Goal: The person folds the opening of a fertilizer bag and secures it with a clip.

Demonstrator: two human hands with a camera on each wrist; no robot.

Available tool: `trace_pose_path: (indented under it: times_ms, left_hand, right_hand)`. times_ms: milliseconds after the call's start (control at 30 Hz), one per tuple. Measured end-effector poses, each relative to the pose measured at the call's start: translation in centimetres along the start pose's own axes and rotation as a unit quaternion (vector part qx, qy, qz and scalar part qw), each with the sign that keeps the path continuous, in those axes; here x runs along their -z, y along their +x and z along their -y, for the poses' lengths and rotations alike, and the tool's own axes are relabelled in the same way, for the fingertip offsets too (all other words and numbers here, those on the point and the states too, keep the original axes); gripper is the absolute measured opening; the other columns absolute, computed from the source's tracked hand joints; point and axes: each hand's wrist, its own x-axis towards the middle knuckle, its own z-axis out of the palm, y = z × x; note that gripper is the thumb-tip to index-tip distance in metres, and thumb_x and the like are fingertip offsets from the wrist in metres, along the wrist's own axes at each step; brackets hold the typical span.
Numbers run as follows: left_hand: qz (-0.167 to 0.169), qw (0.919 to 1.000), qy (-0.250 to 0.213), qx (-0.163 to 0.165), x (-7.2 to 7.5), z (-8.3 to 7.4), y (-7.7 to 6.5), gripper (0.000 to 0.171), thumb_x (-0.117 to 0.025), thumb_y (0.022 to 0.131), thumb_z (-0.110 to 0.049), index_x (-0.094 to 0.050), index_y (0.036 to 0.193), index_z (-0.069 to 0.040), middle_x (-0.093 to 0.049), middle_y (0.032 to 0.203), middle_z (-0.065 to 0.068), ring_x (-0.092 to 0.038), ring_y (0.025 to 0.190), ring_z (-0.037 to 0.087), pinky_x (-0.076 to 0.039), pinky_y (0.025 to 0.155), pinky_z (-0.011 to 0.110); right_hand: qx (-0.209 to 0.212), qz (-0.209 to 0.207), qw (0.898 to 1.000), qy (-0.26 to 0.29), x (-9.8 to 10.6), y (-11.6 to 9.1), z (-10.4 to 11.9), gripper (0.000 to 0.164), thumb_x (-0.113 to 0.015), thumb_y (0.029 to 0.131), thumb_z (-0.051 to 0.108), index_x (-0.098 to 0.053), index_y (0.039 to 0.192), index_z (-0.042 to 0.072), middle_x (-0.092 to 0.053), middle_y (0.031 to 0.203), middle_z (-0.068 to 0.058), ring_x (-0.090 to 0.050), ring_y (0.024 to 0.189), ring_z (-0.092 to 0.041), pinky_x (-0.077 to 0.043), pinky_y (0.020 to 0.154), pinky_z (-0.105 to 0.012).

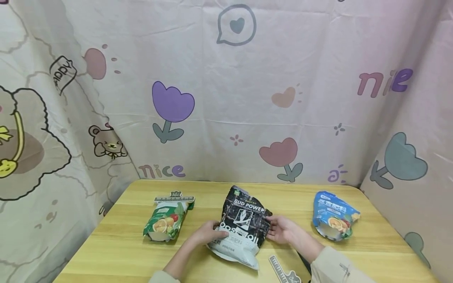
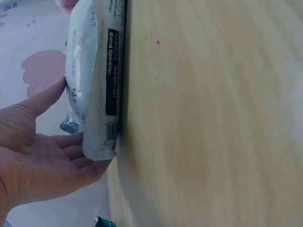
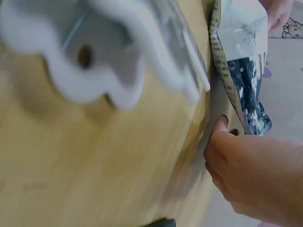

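A black and white bag (image 1: 244, 224) printed "BUD POWER" lies slightly turned at the table's middle, its pale bottom end toward me. My left hand (image 1: 207, 232) grips its left edge, thumb on the printed face; the left wrist view shows the fingers (image 2: 87, 163) beneath the bag's edge. On the other side, my right hand (image 1: 283, 230) has its loosely bent fingers right at the bag's right edge. In the right wrist view those fingers (image 3: 220, 137) are beside the dark end of the bag (image 3: 244, 80). A piano-keyboard-patterned clip (image 1: 283, 271) lies in front of the right forearm.
To the left lies a green and white bag (image 1: 164, 222) with another keyboard-patterned clip (image 1: 174, 198) across its top. A blue bag (image 1: 332, 216) lies at the right. A dark object (image 1: 304, 262) shows partly under the right forearm. Printed curtains (image 1: 219, 149) stand behind the wooden table (image 1: 116, 236).
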Motion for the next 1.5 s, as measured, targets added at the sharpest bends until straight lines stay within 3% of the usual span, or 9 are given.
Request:
trace_pose_path:
  times_ms: [267, 500, 633, 800, 900, 1033, 1200, 1333, 1500]
  left_hand:
    - [-0.008, 0.9999, 0.009, 0.011, -0.3, 0.3, 0.6, 0.055, -0.071, 0.078, -0.014, -0.045, 0.111, 0.022, -0.055, 0.1, 0.03, -0.051, 0.097, 0.044, -0.041, 0.086, 0.053]
    - [-0.017, 0.9996, -0.01, 0.021, -0.2, -0.1, 0.2, 0.043, -0.072, 0.076, -0.008, -0.047, 0.102, 0.016, -0.053, 0.085, 0.015, -0.053, 0.083, 0.032, -0.044, 0.08, 0.048]
    - [-0.019, 0.9987, -0.039, 0.024, -0.3, -0.3, -0.1, 0.039, -0.072, 0.074, -0.004, -0.045, 0.098, 0.012, -0.051, 0.085, 0.014, -0.051, 0.081, 0.028, -0.045, 0.078, 0.046]
    - [-0.019, 0.9981, -0.054, 0.023, -0.3, -0.6, -0.3, 0.043, -0.073, 0.072, -0.003, -0.042, 0.099, 0.009, -0.051, 0.091, 0.017, -0.051, 0.088, 0.035, -0.039, 0.086, 0.054]
    - [-0.022, 0.9982, -0.051, 0.021, -0.4, -0.7, -0.3, 0.053, -0.075, 0.07, -0.005, -0.04, 0.106, 0.013, -0.05, 0.099, 0.024, -0.048, 0.097, 0.044, -0.034, 0.09, 0.058]
    - [-0.005, 0.9972, -0.074, -0.005, -0.4, -0.5, -0.2, 0.069, -0.076, 0.066, -0.001, -0.036, 0.119, 0.015, -0.051, 0.108, 0.026, -0.047, 0.102, 0.045, -0.033, 0.092, 0.058]
    - [0.031, 0.9949, -0.082, -0.05, -0.4, -0.4, 0.1, 0.051, -0.076, 0.064, 0.003, -0.052, 0.109, 0.01, -0.061, 0.097, 0.013, -0.057, 0.09, 0.031, -0.043, 0.086, 0.05]
    - [0.002, 0.9973, -0.05, -0.054, -0.8, -0.7, 0.3, 0.042, -0.08, 0.062, 0.0, -0.057, 0.097, 0.008, -0.062, 0.086, 0.01, -0.057, 0.08, 0.026, -0.048, 0.077, 0.044]
    - [-0.056, 0.9966, 0.009, -0.059, -1.4, -1.1, 0.8, 0.052, -0.084, 0.057, -0.006, -0.056, 0.098, 0.009, -0.061, 0.088, 0.014, -0.057, 0.082, 0.031, -0.047, 0.078, 0.047]
  right_hand:
    - [-0.008, 0.009, 0.998, 0.055, -0.2, 0.0, 0.4, 0.016, -0.036, 0.099, 0.009, -0.049, 0.097, 0.0, -0.061, 0.083, -0.008, -0.059, 0.079, -0.018, -0.045, 0.084, -0.032]
    - [-0.021, 0.05, 0.996, 0.069, -0.4, -0.5, 1.4, 0.021, -0.033, 0.1, 0.011, -0.052, 0.093, 0.002, -0.064, 0.083, -0.006, -0.062, 0.081, -0.016, -0.046, 0.085, -0.03]
    - [-0.016, 0.086, 0.994, 0.069, -0.6, -1.0, 1.9, 0.03, -0.034, 0.1, 0.012, -0.059, 0.085, 0.007, -0.065, 0.082, -0.004, -0.063, 0.081, -0.014, -0.046, 0.085, -0.028]
    - [0.004, 0.121, 0.991, 0.059, -1.0, -1.7, 2.6, 0.033, -0.034, 0.1, 0.012, -0.062, 0.082, 0.01, -0.066, 0.081, -0.002, -0.063, 0.079, -0.013, -0.046, 0.083, -0.026]
    - [0.021, 0.13, 0.99, 0.052, -1.3, -2.2, 3.1, 0.031, -0.034, 0.1, 0.01, -0.061, 0.084, 0.01, -0.066, 0.083, -0.002, -0.063, 0.079, -0.013, -0.046, 0.083, -0.026]
    - [0.044, 0.133, 0.989, 0.04, -1.7, -2.8, 3.4, 0.027, -0.035, 0.099, 0.008, -0.059, 0.087, 0.011, -0.066, 0.085, -0.002, -0.063, 0.08, -0.013, -0.046, 0.083, -0.026]
    - [0.08, 0.136, 0.987, 0.009, -2.2, -3.4, 3.8, 0.025, -0.036, 0.098, 0.007, -0.058, 0.091, 0.013, -0.065, 0.086, 0.0, -0.061, 0.082, -0.012, -0.045, 0.082, -0.026]
    - [0.102, 0.137, 0.985, -0.01, -2.4, -4.0, 4.3, 0.022, -0.036, 0.098, 0.007, -0.057, 0.095, 0.013, -0.065, 0.086, 0.002, -0.061, 0.083, -0.01, -0.044, 0.082, -0.025]
    - [0.123, 0.129, 0.983, -0.032, -2.3, -4.8, 4.8, 0.017, -0.036, 0.098, 0.007, -0.051, 0.104, 0.009, -0.064, 0.09, 0.003, -0.06, 0.086, -0.009, -0.04, 0.086, -0.025]
